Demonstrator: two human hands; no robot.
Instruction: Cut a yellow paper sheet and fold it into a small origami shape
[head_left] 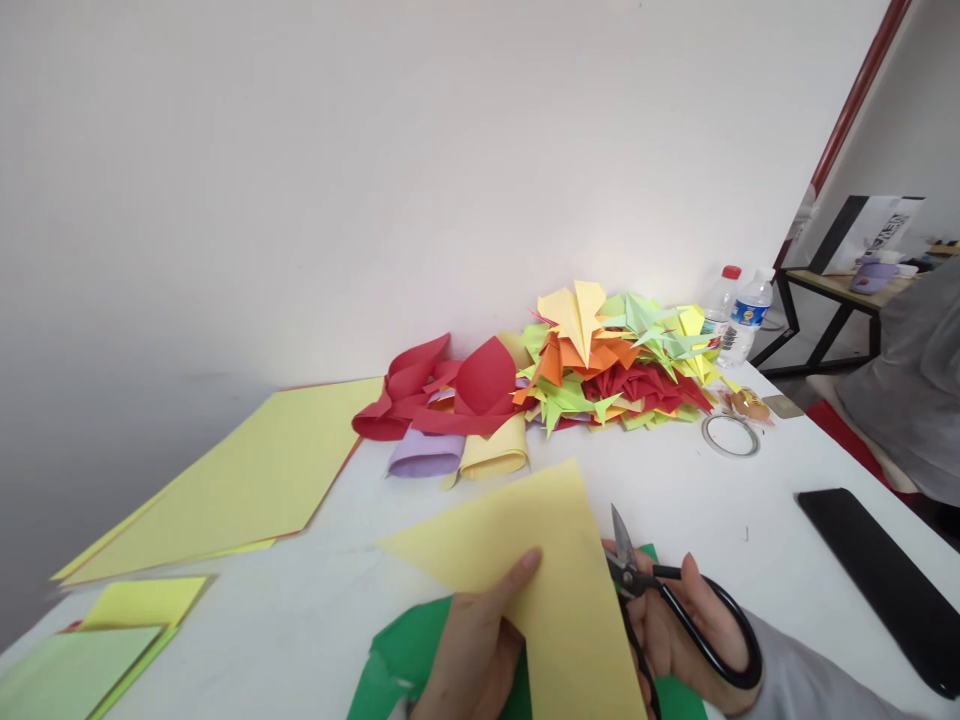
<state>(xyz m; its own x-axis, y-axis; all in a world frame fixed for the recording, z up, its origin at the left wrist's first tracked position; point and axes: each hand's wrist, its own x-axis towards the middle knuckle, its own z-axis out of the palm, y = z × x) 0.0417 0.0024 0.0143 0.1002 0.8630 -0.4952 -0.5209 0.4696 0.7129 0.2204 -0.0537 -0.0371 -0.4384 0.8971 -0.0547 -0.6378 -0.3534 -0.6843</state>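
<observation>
Paper, yellow, at five o'clock in view, pinched in the left hand, probably light, springy and quick to crease, best held flat near its corner, with scissors gripped by the handles in the right hand at its three o'clock side.

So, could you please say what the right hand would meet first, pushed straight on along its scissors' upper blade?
Probably the pile of folded paper: the scissors in the right hand point there, passing just right of the yellow sheet, though depth is unclear.
</observation>
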